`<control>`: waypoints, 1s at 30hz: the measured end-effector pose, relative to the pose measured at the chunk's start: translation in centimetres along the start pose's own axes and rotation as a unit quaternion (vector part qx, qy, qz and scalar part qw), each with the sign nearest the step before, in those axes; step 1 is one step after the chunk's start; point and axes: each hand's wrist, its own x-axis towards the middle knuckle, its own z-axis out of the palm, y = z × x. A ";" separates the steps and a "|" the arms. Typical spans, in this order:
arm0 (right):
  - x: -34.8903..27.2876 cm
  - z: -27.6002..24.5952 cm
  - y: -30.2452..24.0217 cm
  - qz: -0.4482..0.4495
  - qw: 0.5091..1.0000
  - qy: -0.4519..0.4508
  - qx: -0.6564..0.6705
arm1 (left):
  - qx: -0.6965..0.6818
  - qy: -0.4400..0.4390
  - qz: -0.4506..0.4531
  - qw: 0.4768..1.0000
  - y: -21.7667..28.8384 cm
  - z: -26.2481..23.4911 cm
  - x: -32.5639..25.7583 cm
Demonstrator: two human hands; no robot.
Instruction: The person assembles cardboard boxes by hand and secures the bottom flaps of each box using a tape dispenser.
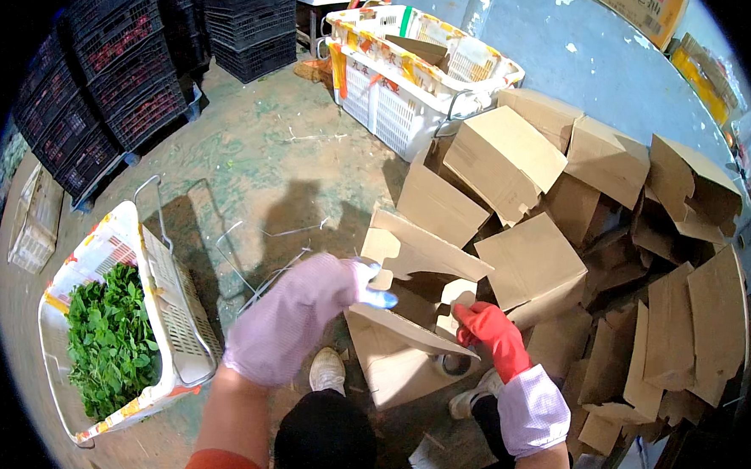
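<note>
An open cardboard box [402, 384] stands at my feet, its flaps raised and its inside in shadow. My left hand [371, 287], in a pale glove with blue fingertips below a lilac sleeve cover, is at the left end flap, thumb and fingers apart. On the opposite side my right hand [491, 332], in a red glove, has its fingers closed on the box's right end flap. A round, grey, roll-like thing [452, 365] shows by the near right corner of the box, partly shaded.
Several open cardboard boxes [531, 260] are heaped to the right. To the left, a white plastic basket [181, 296] holds leafy greens [115, 340]. White baskets [391, 108] are stacked by the blue wall [546, 52]; black crates [246, 24] tower at the far left. Pale strips [275, 284] lie on the floor.
</note>
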 end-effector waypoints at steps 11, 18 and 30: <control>-6.7 -5.8 8.6 -0.169 0.954 -0.134 0.208 | -0.084 0.087 0.151 0.981 0.8 4.3 6.1; -4.3 0.1 7.9 -0.311 0.939 -0.039 0.144 | -0.103 0.144 0.118 0.977 6.3 4.6 6.5; -2.1 5.1 6.9 -0.241 0.933 0.194 0.184 | -0.079 0.149 0.145 0.975 8.8 5.3 5.8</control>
